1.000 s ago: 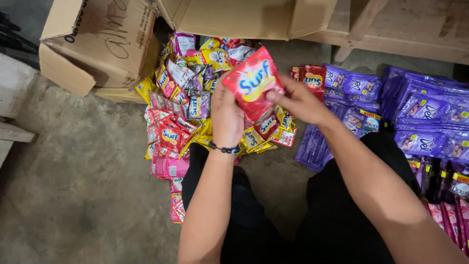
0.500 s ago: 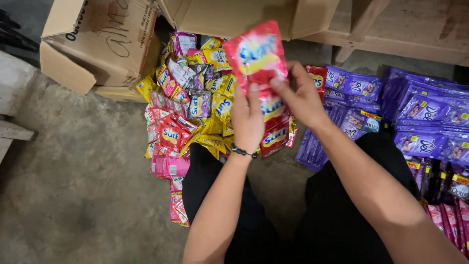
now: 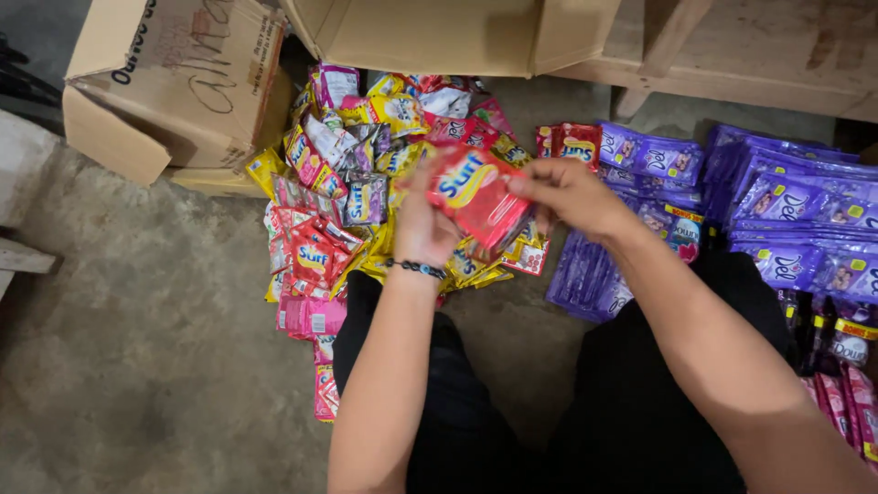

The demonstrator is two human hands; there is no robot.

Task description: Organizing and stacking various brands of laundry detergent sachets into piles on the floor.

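While the concrete floor point(image 3: 137, 366) took up most of the view, two open cardboard boxes point(image 3: 174, 82) stood at its far edge, one to the left with dark handwriting on its flap, one plain at the top centre. Between them and the person's dark-trousered knees lay a loose heap of sachets point(image 3: 357, 183) (red, yellow, pink and silver, all jumbled), and to the right sat neater rows of purple sachets point(image 3: 786, 201), with a few pink ones at the lower right edge. Above the heap, the left hand point(image 3: 422, 224) and right hand point(image 3: 572, 197) held a stack of red sachets point(image 3: 476, 192) between them, tilted, glossy, with a yellow-and-blue emblem on the top face. The left fingers were curled behind its left end, the thumb on top; the right fingers pinched its right end. A beaded bracelet point(image 3: 416, 268) circled the left wrist.
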